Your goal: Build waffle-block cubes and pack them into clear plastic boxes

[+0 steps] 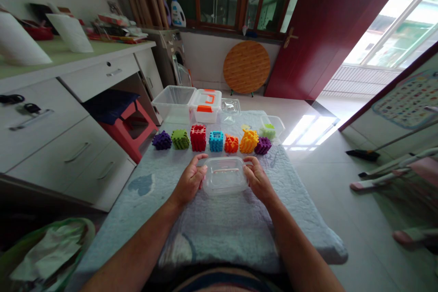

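A clear plastic container (pixel 225 182) is held between my two hands, low over the cloth-covered table (pixel 219 228). My left hand (pixel 190 179) grips its left end, thumb on the near side. At the opposite end my right hand (pixel 258 178) has its fingers wrapped round the rim. Just beyond stands a row of interlocking foam-like block stacks: dark purple (pixel 162 140), green (pixel 180 139), red (pixel 198 138), blue (pixel 216 141), orange (pixel 232 143), yellow (pixel 249 140) and violet (pixel 263 145).
Behind the row are a large clear bin (pixel 174 96), a lidded box with orange latches (pixel 205 105), a small clear container (pixel 230 106) and a clear tub with light-green pieces (pixel 268 131). A red stool (pixel 137 123) stands left; a waste basket (pixel 89 232) is lower left.
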`<move>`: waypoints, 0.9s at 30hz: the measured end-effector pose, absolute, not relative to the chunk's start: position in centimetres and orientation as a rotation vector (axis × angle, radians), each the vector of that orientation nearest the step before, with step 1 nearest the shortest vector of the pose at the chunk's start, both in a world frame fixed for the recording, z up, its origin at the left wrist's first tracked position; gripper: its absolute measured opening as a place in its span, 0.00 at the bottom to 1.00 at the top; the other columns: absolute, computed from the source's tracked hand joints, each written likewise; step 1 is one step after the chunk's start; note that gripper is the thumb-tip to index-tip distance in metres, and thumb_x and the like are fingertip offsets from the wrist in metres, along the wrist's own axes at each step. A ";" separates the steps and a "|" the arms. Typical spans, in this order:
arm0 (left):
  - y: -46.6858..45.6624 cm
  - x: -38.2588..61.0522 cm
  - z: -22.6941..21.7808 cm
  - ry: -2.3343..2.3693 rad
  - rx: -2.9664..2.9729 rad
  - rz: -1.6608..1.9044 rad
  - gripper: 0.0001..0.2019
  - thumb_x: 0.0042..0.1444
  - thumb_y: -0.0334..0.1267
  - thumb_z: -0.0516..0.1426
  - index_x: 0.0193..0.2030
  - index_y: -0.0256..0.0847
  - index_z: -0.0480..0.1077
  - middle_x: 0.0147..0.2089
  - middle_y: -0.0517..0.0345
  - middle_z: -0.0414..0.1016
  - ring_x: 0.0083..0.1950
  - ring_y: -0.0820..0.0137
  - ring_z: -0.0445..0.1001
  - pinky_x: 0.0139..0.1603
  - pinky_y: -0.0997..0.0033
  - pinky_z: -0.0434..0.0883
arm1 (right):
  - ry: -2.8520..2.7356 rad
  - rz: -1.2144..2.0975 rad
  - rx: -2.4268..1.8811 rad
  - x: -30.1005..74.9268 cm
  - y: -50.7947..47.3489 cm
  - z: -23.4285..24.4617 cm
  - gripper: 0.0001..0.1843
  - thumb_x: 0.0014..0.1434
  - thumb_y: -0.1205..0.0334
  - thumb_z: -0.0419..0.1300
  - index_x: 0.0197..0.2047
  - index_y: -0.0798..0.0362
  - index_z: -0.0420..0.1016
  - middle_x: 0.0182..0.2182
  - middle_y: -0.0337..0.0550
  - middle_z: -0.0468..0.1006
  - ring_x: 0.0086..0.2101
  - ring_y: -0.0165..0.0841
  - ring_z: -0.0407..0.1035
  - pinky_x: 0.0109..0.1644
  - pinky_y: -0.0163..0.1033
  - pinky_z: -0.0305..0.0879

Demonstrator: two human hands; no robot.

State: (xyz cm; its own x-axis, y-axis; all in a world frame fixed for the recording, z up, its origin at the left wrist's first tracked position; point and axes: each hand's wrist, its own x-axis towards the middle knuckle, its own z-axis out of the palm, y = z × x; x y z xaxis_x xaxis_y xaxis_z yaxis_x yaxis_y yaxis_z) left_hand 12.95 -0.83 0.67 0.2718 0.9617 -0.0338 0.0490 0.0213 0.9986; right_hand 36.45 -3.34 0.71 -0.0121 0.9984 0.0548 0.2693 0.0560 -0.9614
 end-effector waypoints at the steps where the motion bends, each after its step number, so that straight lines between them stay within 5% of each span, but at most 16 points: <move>1: -0.8 12.9 0.6 1.046 1.352 0.959 0.26 0.62 0.49 0.51 0.63 0.41 0.54 0.20 0.71 0.60 0.19 0.77 0.57 0.21 0.79 0.56 | -1.439 1.017 -1.376 36.4 -3.4 0.7 0.13 0.63 0.54 0.48 0.47 0.50 0.60 0.22 0.29 0.62 0.20 0.27 0.56 0.23 0.32 0.52; 10: -0.6 11.9 0.4 1.046 1.476 0.903 0.27 0.63 0.49 0.49 0.65 0.41 0.53 0.24 0.67 0.64 0.22 0.74 0.63 0.25 0.76 0.61 | -1.335 1.149 -1.382 36.0 -3.8 0.7 0.13 0.61 0.54 0.46 0.45 0.49 0.60 0.17 0.27 0.59 0.17 0.29 0.55 0.20 0.33 0.51; 22: 0.0 12.0 -0.3 1.094 1.482 0.929 0.21 0.61 0.42 0.49 0.61 0.40 0.60 0.25 0.66 0.66 0.23 0.73 0.63 0.27 0.75 0.62 | -1.524 0.726 -1.513 36.4 -3.9 0.4 0.13 0.62 0.56 0.47 0.42 0.50 0.69 0.24 0.36 0.69 0.27 0.33 0.64 0.30 0.36 0.57; 27: 0.4 11.7 0.6 1.129 1.612 0.967 0.16 0.59 0.44 0.53 0.51 0.39 0.71 0.38 0.57 0.74 0.37 0.68 0.71 0.40 0.71 0.67 | -1.416 0.980 -1.439 36.4 -4.0 0.4 0.15 0.60 0.52 0.50 0.44 0.50 0.69 0.19 0.31 0.63 0.20 0.29 0.58 0.25 0.34 0.53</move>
State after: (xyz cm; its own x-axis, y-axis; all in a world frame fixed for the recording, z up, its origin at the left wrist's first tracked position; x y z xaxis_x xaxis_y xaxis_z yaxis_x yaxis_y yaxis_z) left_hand 11.69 0.39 0.58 0.2730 0.9574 0.0945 0.2410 -0.1632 0.9567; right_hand 36.43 -3.99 0.38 0.0439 0.9983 0.0383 0.3153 0.0225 -0.9487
